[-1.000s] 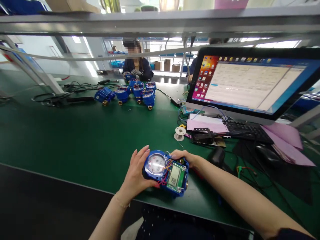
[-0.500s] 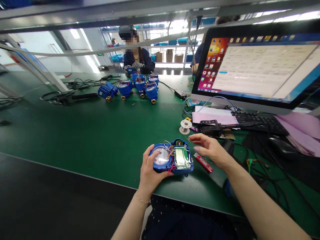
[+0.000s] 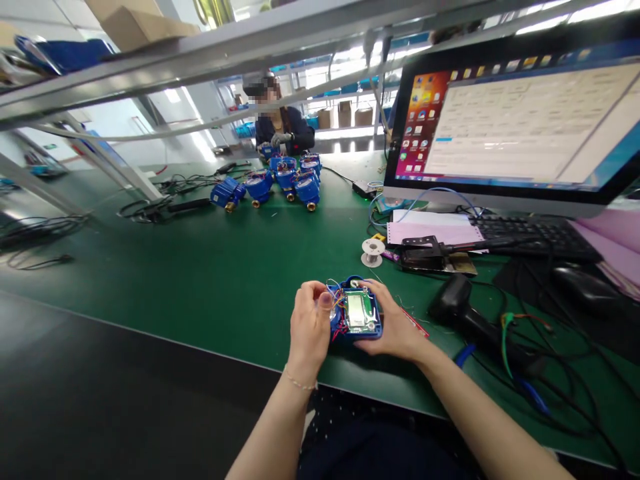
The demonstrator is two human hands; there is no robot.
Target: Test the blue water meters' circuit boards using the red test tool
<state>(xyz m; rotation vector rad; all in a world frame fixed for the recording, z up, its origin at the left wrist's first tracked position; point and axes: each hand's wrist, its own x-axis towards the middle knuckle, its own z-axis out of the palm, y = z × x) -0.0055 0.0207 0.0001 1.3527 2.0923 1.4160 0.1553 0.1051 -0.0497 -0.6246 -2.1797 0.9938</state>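
Observation:
A blue water meter [image 3: 361, 312] sits near the front edge of the green bench, its electronics box open on the right side. Inside show a small display, a green circuit board and thin coloured wires. My left hand [image 3: 309, 327] is closed over the round dial side with curled fingers, covering most of the dial. Around the right side of the electronics box, my right hand [image 3: 396, 328] grips the housing between thumb and fingers. A red object [image 3: 419, 326] lies just beyond the right hand, mostly hidden behind it.
Several blue meters [image 3: 286, 179] stand at the back, before a co-worker [image 3: 285, 130] in gloves. A wire spool [image 3: 373, 253], black scanner [image 3: 453, 298], blue-handled tool [image 3: 465, 355] and cables lie rightward. A monitor [image 3: 505, 133] and keyboard [image 3: 530, 237] stand behind them. A shelf beam [image 3: 210, 63] crosses overhead.
My right hand has moved left and down from beside the meter and now grips its box. My left fingers have curled further over the dial. The view has shifted slightly.

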